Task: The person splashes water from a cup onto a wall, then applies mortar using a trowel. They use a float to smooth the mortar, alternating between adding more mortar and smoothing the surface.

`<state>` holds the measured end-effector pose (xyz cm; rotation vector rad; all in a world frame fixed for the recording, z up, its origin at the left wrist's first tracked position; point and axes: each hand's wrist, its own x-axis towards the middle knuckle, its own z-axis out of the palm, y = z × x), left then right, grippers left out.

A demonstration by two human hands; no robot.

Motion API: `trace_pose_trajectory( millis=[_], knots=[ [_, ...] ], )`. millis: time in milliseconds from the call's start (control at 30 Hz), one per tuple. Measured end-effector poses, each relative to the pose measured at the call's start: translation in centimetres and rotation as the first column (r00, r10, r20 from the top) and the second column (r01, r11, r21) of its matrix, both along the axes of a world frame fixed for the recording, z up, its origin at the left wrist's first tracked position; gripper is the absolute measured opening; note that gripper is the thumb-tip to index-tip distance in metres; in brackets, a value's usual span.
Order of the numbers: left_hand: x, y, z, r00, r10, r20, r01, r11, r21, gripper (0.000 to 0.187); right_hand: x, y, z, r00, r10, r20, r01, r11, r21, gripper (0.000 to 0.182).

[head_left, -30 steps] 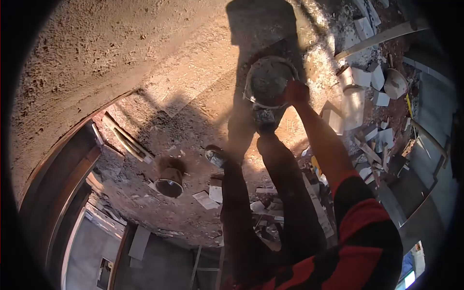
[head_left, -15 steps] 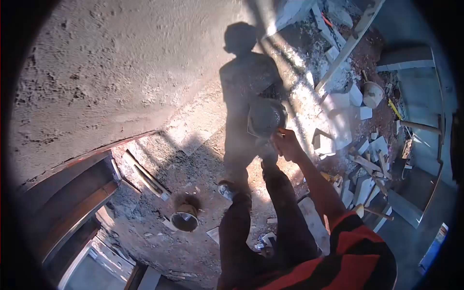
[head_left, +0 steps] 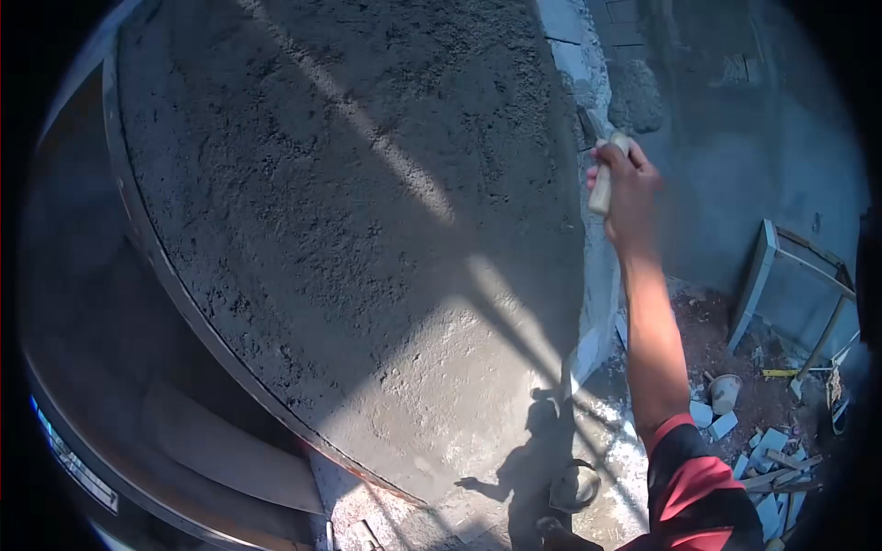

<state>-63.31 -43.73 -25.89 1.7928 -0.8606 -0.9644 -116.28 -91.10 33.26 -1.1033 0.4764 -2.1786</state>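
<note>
My right hand (head_left: 632, 188) is raised at the right edge of a plastered wall (head_left: 386, 184). Its fingers are wrapped round the pale handle of a trowel (head_left: 601, 190); the blade is mostly hard to make out against the wall edge. Rough grey mortar covers the wall, with a bare whitish strip (head_left: 602, 275) running down its right side. Below, near my shadow, a round container (head_left: 575, 487) sits on the floor. My left hand is out of view; only a shadow of an outstretched arm falls on the lower wall.
A curved edge (head_left: 197, 308) bounds the wall on the left, above a dark opening. At lower right lie a bucket (head_left: 724, 393), broken blocks and wood pieces (head_left: 776, 464), and a leaning frame (head_left: 758, 285). Sunlight and shadow bands cross the wall.
The view has swung up from the floor to the wall. My right hand has gone from beside the round container up to the wall's right edge.
</note>
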Motion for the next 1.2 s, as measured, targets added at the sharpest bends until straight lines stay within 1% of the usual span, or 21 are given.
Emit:
trace_pose_trajectory(
  millis=[67, 100, 167, 267, 367, 400, 467, 500, 600, 633, 667, 700, 733, 800, 867, 900, 967, 1000, 1067, 1100, 1200],
  knots=[
    [-0.3, -3.3, 3.3, 0.999, 0.039, 0.035, -0.039, 0.999, -0.002, 0.052, -2.6, -4.5, 8.1, 0.85, -0.527, -0.007, 0.513, 0.83, -0.22, 0.02],
    [-0.6, -4.9, 4.4, 0.998, 0.05, 0.042, -0.05, 0.999, -0.006, 0.051, -4.9, -6.7, 12.1, 0.554, -0.832, 0.0, 0.807, 0.538, -0.243, 0.025],
    [-1.0, -7.5, 6.1, 0.997, 0.065, 0.049, -0.065, 0.998, -0.006, 0.05, -7.4, -8.2, 19.3, 0.152, -0.982, 0.113, 0.981, 0.136, -0.137, 0.031],
    [-1.7, -10.2, 7.4, 0.996, 0.074, 0.046, -0.074, 0.997, 0.001, 0.047, -9.1, -8.9, 25.8, 0.031, -0.999, 0.022, 0.999, 0.032, 0.025, 0.048],
    [-2.2, -11.4, 8.9, 0.995, 0.095, 0.037, -0.096, 0.995, 0.016, 0.044, -6.2, -12.6, 30.1, 0.121, -0.992, 0.039, 0.991, 0.123, 0.051, 0.045],
    [-2.8, -11.2, 9.8, 0.994, 0.107, 0.027, -0.107, 0.994, 0.027, 0.043, -1.6, -19.3, 33.0, 0.079, -0.996, -0.032, 0.991, 0.082, -0.105, 0.045],
    [-3.4, -10.2, 9.6, 0.993, 0.118, 0.02, -0.119, 0.992, 0.038, 0.042, 6.3, -22.5, 34.1, 0.463, -0.632, -0.621, 0.683, 0.701, -0.205, 0.047],
    [-3.9, -10.1, 9.1, 0.993, 0.118, 0.012, -0.119, 0.992, 0.038, 0.041, 11.3, -21.2, 31.3, 0.261, -0.729, -0.634, 0.587, 0.641, -0.495, 0.046],
    [-4.9, -7.3, 6.6, 0.991, 0.131, -0.008, -0.131, 0.99, 0.048, 0.038, 22.0, -10.2, 12.0, 0.626, -0.511, -0.589, -0.054, 0.725, -0.687, 0.031],
    [-5.3, -5.3, 5.2, 0.99, 0.143, -0.02, -0.141, 0.988, 0.063, 0.037, 23.7, -5.0, 4.2, 0.662, -0.329, -0.674, -0.33, 0.678, -0.656, 0.014],
    [-5.7, -2.8, 3.9, 0.987, 0.155, -0.038, -0.151, 0.985, 0.089, 0.037, 25.0, -1.4, -3.4, 0.641, -0.498, -0.584, -0.4, 0.433, -0.808, 0.015],
    [-6.4, -0.4, 2.3, 0.983, 0.168, -0.07, -0.159, 0.98, 0.119, 0.036, 24.7, 3.5, -13.3, 0.51, 0.063, -0.858, -0.602, 0.738, -0.303, 0.019],
    [-7.3, 2.4, 0.8, 0.978, 0.181, -0.101, -0.163, 0.973, 0.163, 0.035, 24.4, 5.3, -19.6, 0.415, 0.203, -0.887, -0.638, 0.76, -0.124, 0.023],
    [-8.9, 8.3, -2.5, 0.959, 0.234, -0.159, -0.189, 0.949, 0.252, 0.033, 23.8, 9.1, -32.2, 0.245, 0.474, -0.846, -0.624, 0.745, 0.236, 0.035],
    [-11.4, 16.7, -5.8, 0.923, 0.308, -0.23, -0.195, 0.891, 0.411, 0.032, 18.6, 15.6, -46.9, -0.018, 0.704, -0.71, -0.37, 0.655, 0.659, 0.025],
    [-13.0, 21.2, -7.0, 0.901, 0.346, -0.26, -0.177, 0.843, 0.508, 0.031, 15.1, 18.4, -55.6, 0.09, 0.779, -0.621, -0.358, 0.607, 0.709, 0.022],
    [-17.2, 29.5, -6.3, 0.905, 0.341, -0.254, -0.019, 0.63, 0.777, 0.027, 8.0, 22.6, -63.5, 0.098, 0.874, -0.476, 0.136, 0.462, 0.876, 0.023],
    [-19.2, 32.2, -5.2, 0.907, 0.329, -0.263, 0.051, 0.535, 0.844, 0.027, 3.5, 23.2, -66.9, 0.198, 0.791, -0.579, 0.003, 0.59, 0.808, 0.029],
    [-23.4, 35.4, -2.2, 0.895, 0.329, -0.3, 0.165, 0.381, 0.91, 0.026, -3.2, 22.6, -74.1, -0.204, 0.764, -0.612, 0.32, 0.643, 0.696, 0.037],
    [-25.4, 35.9, -1.3, 0.891, 0.335, -0.306, 0.199, 0.316, 0.928, 0.026, -5.5, 20.8, -75.5, -0.229, 0.822, -0.522, 0.4, 0.568, 0.719, 0.033],
    [-30.1, 33.4, -1.1, 0.883, 0.359, -0.301, 0.257, 0.167, 0.952, 0.025, -14.0, 16.0, -88.6, -0.539, 0.723, -0.433, 0.45, 0.681, 0.578, 0.023]
  ],
)
